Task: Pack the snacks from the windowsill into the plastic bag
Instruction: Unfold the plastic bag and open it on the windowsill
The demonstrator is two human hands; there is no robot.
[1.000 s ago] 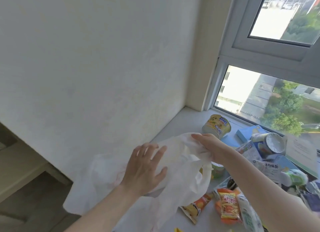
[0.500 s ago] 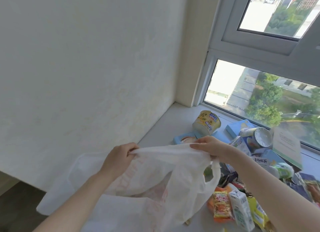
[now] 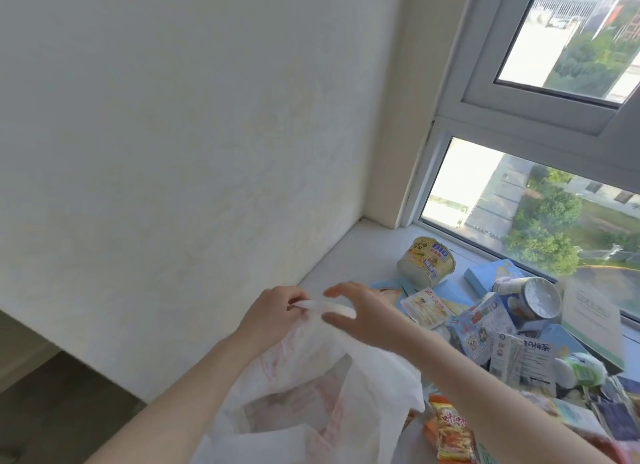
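Left hand (image 3: 273,313) with fingers pinching the rim of the white plastic bag (image 3: 322,387) at the windowsill's (image 3: 349,255) near left edge, right hand (image 3: 363,316) spread loosely over the same rim, snacks (image 3: 485,321) piled along the sill's window side, yellow cup (image 3: 426,262) tipped over near the back corner.

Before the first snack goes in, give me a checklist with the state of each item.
1. Left hand has a grip on the plastic bag at its top edge: ok.
2. Right hand holds the bag too: not ok, fingers spread open at the rim, not closed on it.
3. Bag mouth opened wide enough to drop things in: not ok, the top is bunched together.
4. Bag empty: cannot tell, only pink print shows through the film.
5. Snacks within reach: ok, the yellow cup and orange packet lie on the windowsill beside the bag.
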